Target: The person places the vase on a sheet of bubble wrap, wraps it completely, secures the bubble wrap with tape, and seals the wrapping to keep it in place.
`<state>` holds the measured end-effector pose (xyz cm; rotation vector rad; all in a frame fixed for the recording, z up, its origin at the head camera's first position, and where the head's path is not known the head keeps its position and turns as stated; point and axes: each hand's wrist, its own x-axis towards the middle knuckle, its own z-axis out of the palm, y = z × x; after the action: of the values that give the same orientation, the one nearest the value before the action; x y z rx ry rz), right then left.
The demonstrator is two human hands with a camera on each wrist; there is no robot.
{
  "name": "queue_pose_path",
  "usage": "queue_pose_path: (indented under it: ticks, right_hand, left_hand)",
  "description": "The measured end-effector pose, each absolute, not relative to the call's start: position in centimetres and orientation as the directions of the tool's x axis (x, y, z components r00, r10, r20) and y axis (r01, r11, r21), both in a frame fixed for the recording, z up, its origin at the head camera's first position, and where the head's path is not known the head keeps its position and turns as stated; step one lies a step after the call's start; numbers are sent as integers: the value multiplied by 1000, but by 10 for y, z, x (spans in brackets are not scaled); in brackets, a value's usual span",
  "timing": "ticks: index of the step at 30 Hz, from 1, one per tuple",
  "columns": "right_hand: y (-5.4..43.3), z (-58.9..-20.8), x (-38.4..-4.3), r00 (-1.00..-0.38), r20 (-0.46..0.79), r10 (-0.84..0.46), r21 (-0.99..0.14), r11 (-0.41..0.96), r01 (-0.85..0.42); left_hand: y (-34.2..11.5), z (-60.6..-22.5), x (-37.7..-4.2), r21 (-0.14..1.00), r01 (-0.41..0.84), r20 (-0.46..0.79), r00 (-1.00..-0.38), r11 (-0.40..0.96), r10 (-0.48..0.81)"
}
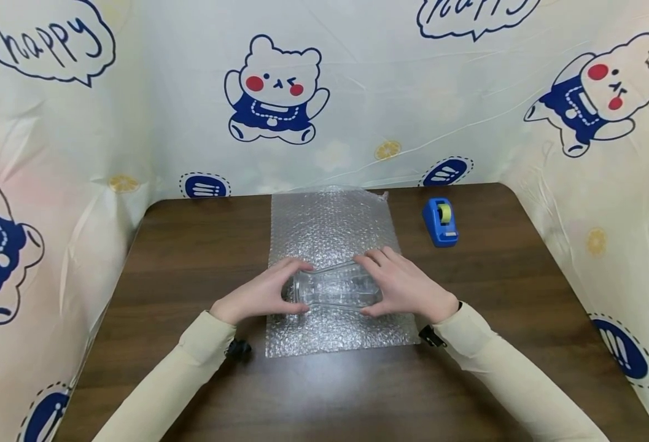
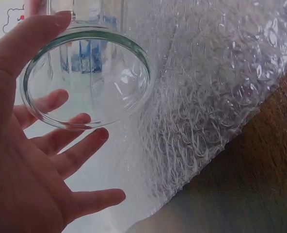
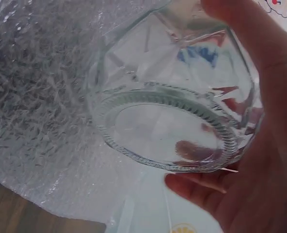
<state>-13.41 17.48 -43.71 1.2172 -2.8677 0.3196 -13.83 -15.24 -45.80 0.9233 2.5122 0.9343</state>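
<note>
A clear glass vase [image 1: 338,288] lies on its side over a sheet of bubble wrap [image 1: 330,230], its length running left to right. My left hand [image 1: 260,293] holds the mouth end, thumb and fingers spread to either side of the rim. Seen from the left wrist, the round rim [image 2: 146,68] faces the camera, with the thumb on top and fingertips along its lower edge. At the other end, my right hand [image 1: 407,287] grips the wider base part between thumb and fingers. The right wrist view shows the ridged round base [image 3: 158,138] beside that palm.
A blue tape dispenser [image 1: 440,227] with a yellow-green roll stands at the back right of the brown table [image 1: 202,245]. Printed cloth [image 1: 186,92] hangs behind the table and along both sides. The wrap's far edge reaches the table's back edge.
</note>
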Motion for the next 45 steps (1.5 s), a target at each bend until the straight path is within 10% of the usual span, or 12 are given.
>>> queue_pose_path:
  ticks: [16,45]
  right_hand:
    - [206,-447,-146,-712,-257,-654,-697,636,-333]
    - [209,-456,-141,-741,-187,-645,-640,652,-406]
  left_hand:
    - [-151,-469,-141,705,451,-82,-715,548,695]
    - [-150,-468,-143,730,369,-169,-718,576,675]
